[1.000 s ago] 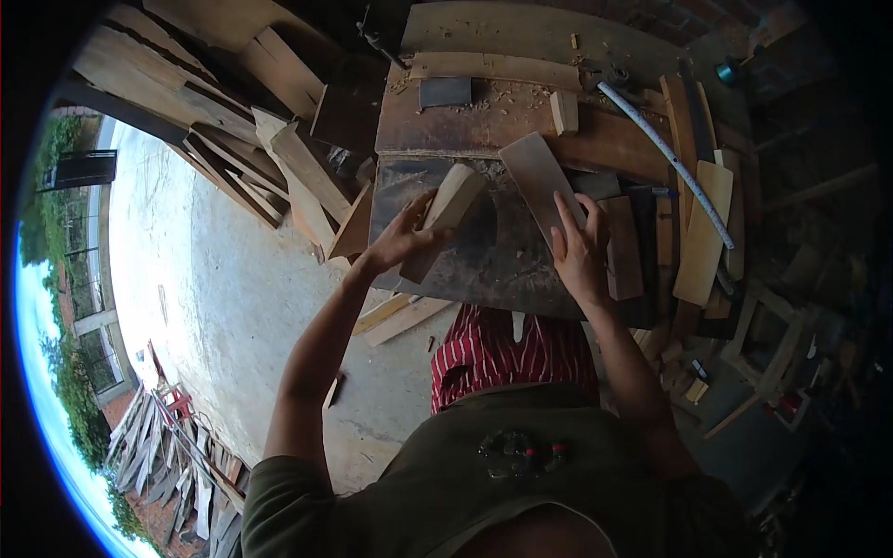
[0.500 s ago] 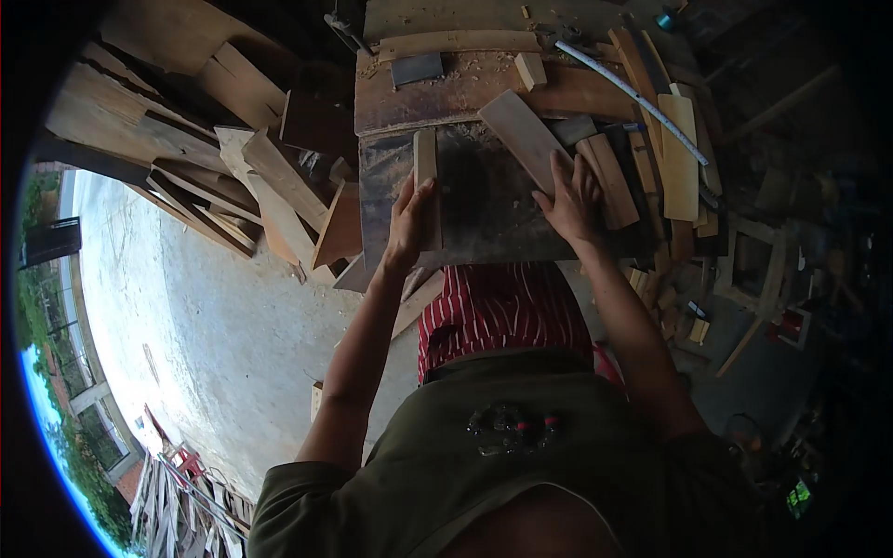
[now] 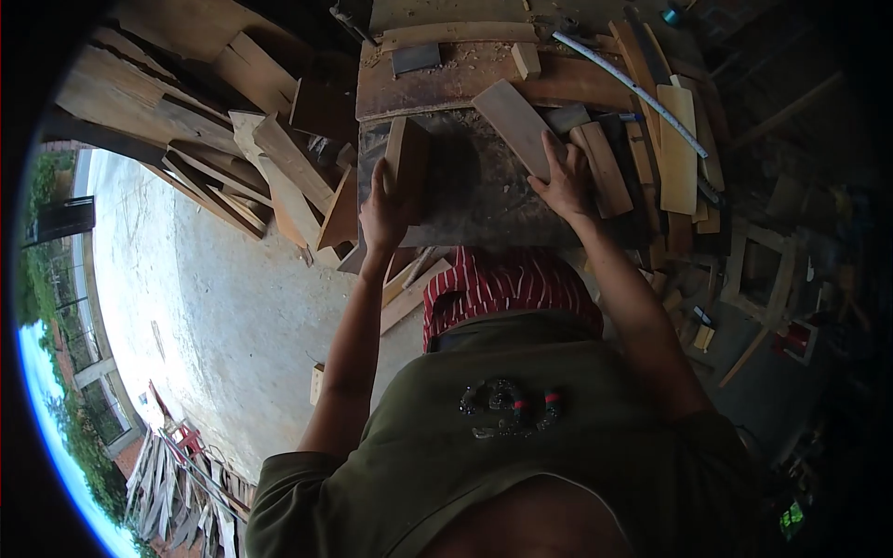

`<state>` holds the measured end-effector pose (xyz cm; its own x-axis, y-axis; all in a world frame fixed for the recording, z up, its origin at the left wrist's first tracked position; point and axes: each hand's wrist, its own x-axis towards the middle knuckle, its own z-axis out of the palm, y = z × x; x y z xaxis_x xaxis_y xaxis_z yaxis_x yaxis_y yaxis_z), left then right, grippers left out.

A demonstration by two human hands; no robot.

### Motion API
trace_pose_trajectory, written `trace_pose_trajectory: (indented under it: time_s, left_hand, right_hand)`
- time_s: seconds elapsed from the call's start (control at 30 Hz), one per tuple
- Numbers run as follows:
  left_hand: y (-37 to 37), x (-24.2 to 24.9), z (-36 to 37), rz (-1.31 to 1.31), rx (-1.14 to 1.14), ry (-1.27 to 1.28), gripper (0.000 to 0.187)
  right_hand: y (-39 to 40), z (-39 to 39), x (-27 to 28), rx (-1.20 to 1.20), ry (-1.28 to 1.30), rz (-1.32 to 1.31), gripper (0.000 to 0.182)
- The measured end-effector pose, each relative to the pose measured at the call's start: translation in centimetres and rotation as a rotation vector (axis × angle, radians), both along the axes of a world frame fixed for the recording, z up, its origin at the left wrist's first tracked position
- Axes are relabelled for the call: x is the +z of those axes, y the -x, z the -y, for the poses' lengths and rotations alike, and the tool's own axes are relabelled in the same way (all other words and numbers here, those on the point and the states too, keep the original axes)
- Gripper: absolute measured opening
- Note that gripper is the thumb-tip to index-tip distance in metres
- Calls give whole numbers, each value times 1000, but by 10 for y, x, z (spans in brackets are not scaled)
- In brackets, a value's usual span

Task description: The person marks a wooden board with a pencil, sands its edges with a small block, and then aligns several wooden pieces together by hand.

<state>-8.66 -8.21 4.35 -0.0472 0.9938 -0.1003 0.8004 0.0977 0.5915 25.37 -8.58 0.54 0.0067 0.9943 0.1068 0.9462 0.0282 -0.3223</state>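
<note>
My left hand [image 3: 383, 216] grips a thick wooden block [image 3: 406, 166] standing at the left of the dark worktop [image 3: 465, 191]. Its index finger lies along the block's left side. On the right, my right hand [image 3: 566, 186] is closed around the near end of a flat wooden board [image 3: 510, 121], fingers over the top and thumb by the lower left edge. That board slants away toward the upper left. Just right of my right hand lies another wooden piece [image 3: 605, 167], with a grey block [image 3: 566, 117] behind it.
Behind the worktop, a wood-shaving-strewn plank bench [image 3: 456, 84] bears a dark rectangular block [image 3: 416, 59] and a small wood offcut [image 3: 526, 61]. A pale speckled strip [image 3: 633, 88] crosses long wooden slats [image 3: 676, 158] at right. Scrap boards [image 3: 288, 153] are heaped at left above the concrete floor [image 3: 214, 307].
My left hand has moved left with the wooden block, which has turned to show a broader side. My right hand and its board are nearly unmoved; the view has shifted slightly.
</note>
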Motion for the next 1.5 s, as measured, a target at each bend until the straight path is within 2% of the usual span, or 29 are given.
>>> trace_pose_trajectory:
  time_s: [0.03, 0.07, 0.13, 0.17, 0.23, 0.37, 0.43, 0.57, 0.63, 0.67, 0.73, 0.9, 0.97, 1.03, 1.07, 1.13, 1.17, 1.23, 1.3, 1.37, 1.47, 1.5]
  left_hand:
    - [3, -5, -2, 73, 56, -64, 87]
    - [4, -9, -4, 327, 76, -134, 79]
    - [2, -5, -3, 873, 250, 73, 72]
    - [1, -3, -1, 863, 257, 64, 72]
    - [-2, 8, 13, 1030, 305, 154, 69]
    - [-11, 21, 25, 1014, 282, 145, 73]
    - [-15, 23, 26, 857, 231, 68, 75]
    - [-20, 27, 29, 711, 237, -24, 74]
    - [-18, 33, 31, 885, 235, 65, 73]
    - [-19, 37, 33, 884, 235, 60, 73]
    - [-21, 40, 37, 1139, 150, 101, 73]
    - [-28, 42, 46, 1166, 155, 255, 58]
    - [-38, 45, 46, 1178, 137, 240, 57]
    - [-53, 59, 45, 1150, 96, 200, 53]
    - [-56, 62, 46, 1155, 98, 203, 53]
    - [-63, 64, 46, 1124, 81, 256, 53]
    - [-69, 64, 47, 1141, 76, 252, 53]
    - [-81, 72, 51, 1300, 93, 266, 57]
    - [-77, 77, 50, 1365, 102, 263, 58]
    - [-66, 80, 50, 1404, -93, 300, 64]
    - [-62, 80, 47, 1452, -176, 289, 66]
    - [-65, 87, 46, 1476, -161, 246, 64]
  right_hand:
    - [-1, 0, -1, 8, -22, 2, 100]
    - [-1, 1, -2, 19, -23, -9, 100]
    - [-3, 0, -2, 31, -59, -8, 100]
    - [-4, -1, -2, 40, -64, -19, 100]
    - [-3, 1, -1, 28, -34, -20, 100]
    - [-5, 0, -2, 49, -20, -28, 100]
    - [-5, 0, -1, 34, -13, -38, 99]
    - [-11, 0, 0, 68, -10, -37, 99]
    - [-14, 0, -1, 105, -24, -74, 100]
    - [-13, 0, -1, 108, -29, -75, 100]
    - [-13, 0, -2, 96, -22, -53, 100]
    - [-12, 1, 4, 101, 18, -54, 97]
    - [-7, 1, 12, 95, 33, -30, 95]
    - [11, -3, 36, 184, -220, -31, 93]
    - [22, -9, 47, 184, -217, -27, 93]
    - [38, -30, 70, 482, 493, -1289, 88]
    - [40, -33, 85, 479, 482, -1283, 88]
    - [43, -31, 122, 447, 490, -1503, 83]
    - [36, -29, 151, 505, 481, -1469, 79]
    - [32, -21, 170, 548, 492, -1486, 71]
    - [27, -18, 196, 663, 540, -1332, 67]
    - [26, -19, 199, 755, 425, -1241, 62]
